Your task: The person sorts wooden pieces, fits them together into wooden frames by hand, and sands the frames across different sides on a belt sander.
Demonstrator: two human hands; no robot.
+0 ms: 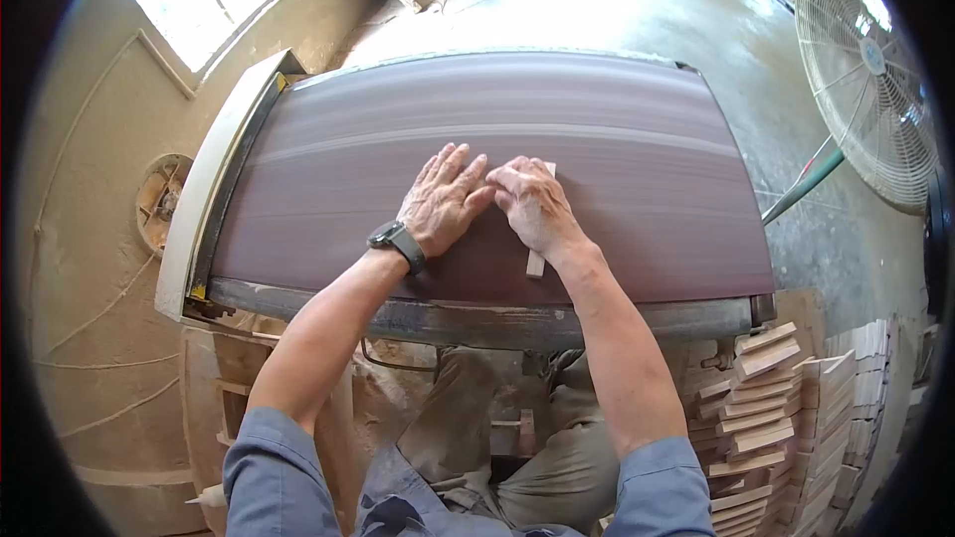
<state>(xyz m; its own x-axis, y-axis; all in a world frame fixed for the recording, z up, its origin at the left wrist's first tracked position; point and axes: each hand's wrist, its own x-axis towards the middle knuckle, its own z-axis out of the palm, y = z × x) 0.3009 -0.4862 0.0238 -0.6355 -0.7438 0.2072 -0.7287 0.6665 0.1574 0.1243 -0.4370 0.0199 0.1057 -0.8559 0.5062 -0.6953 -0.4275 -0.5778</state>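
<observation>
A wide sanding belt (pixel 637 199) with a purplish, streaked surface lies across the view. On it is a narrow light wood strip (pixel 535 265), running away from me, its far and near ends showing. My right hand (pixel 535 207) covers the strip's middle, fingers curled and pressed on it. Just left of it, my left hand (pixel 443 201) is spread flat over the belt, a watch on its wrist, the thumb side close to the right fingers. Whether the left fingertips touch anything is hard to tell.
A metal bar (pixel 477 323) edges the belt's near side. Stacked wood pieces (pixel 764 393) stand at the lower right. A large fan (pixel 873 60) is at the upper right, and a pale side panel (pixel 189 239) bounds the belt's left end.
</observation>
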